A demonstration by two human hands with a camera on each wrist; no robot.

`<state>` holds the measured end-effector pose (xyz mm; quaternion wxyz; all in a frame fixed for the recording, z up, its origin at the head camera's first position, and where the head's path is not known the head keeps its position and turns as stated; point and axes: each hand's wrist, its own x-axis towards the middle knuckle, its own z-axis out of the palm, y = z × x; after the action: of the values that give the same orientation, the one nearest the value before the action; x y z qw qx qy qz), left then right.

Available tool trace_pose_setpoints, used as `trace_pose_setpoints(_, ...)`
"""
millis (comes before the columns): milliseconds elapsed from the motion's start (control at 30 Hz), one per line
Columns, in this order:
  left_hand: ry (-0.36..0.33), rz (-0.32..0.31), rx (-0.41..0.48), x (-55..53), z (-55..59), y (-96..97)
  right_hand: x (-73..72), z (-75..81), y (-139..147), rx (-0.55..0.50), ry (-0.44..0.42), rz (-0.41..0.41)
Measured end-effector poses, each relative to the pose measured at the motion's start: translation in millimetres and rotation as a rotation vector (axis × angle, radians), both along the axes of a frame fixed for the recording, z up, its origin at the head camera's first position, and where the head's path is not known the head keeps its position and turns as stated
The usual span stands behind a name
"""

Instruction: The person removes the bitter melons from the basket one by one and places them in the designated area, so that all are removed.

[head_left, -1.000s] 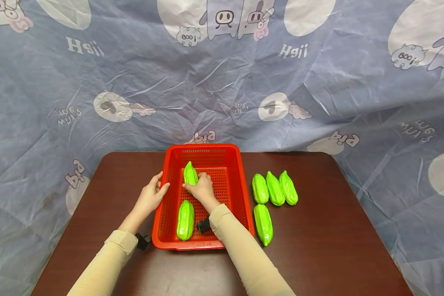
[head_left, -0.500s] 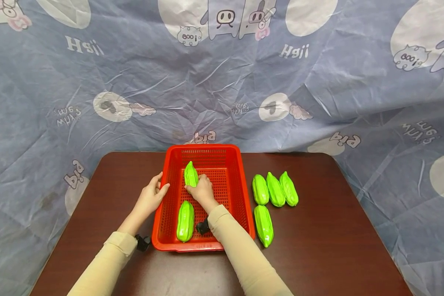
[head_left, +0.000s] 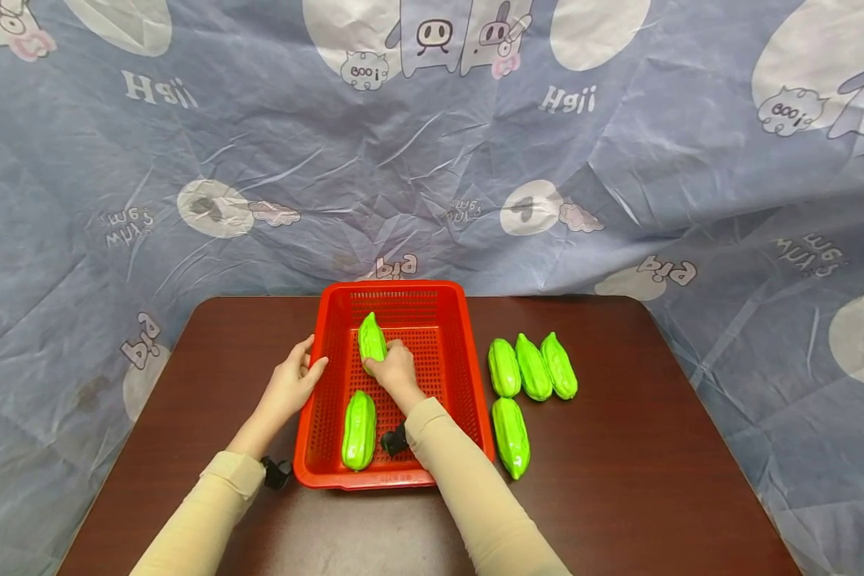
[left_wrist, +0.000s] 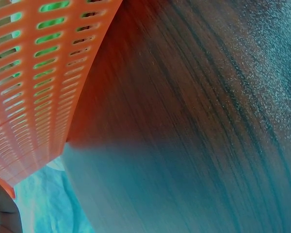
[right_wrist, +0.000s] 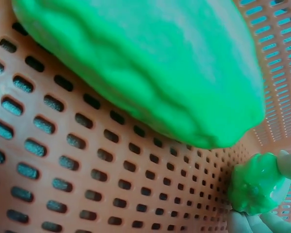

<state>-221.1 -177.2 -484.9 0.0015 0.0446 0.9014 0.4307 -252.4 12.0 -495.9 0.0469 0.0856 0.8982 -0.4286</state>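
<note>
In the head view, a red plastic basket (head_left: pixel 392 286) with slotted walls stands on the table. My left hand (head_left: pixel 292 379) holds its left rim between thumb and fingers. Inside, my right hand (head_left: pixel 398 373) grips a light-green, ridged bitter melon (head_left: pixel 370 338) by its near right side, at the far left of the basket floor. That melon's end (right_wrist: pixel 254 187) shows between thumb and fingers in the right wrist view. A second bitter melon (head_left: pixel 358 432) lies nearer the front left, apart from the first. The left wrist view shows the basket's outer wall (left_wrist: pixel 29 97).
Right of the basket, three bitter melons (head_left: pixel 534 368) lie side by side on the brown table (head_left: pixel 641 448). Another bitter melon (head_left: pixel 510 438) lies in front of them, close to the basket's right wall. A patterned grey-blue cloth (head_left: pixel 374 152) hangs behind the table.
The right hand's fingers have drawn in slightly at the near right side of the far melon, which has barely shifted. The left hand stays at the basket rim.
</note>
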Motion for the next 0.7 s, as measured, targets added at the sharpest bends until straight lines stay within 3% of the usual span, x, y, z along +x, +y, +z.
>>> trace_pose_setpoints(300,0.008,-0.008,-0.006,0.0,0.5,0.1,0.8,10.9,8,-0.026,0.015,-0.019)
trace_pose_setpoints(700,0.015,-0.018,-0.025,1.5,4.3,-0.4,1.4,39.8,28,-0.055,0.043,-0.034)
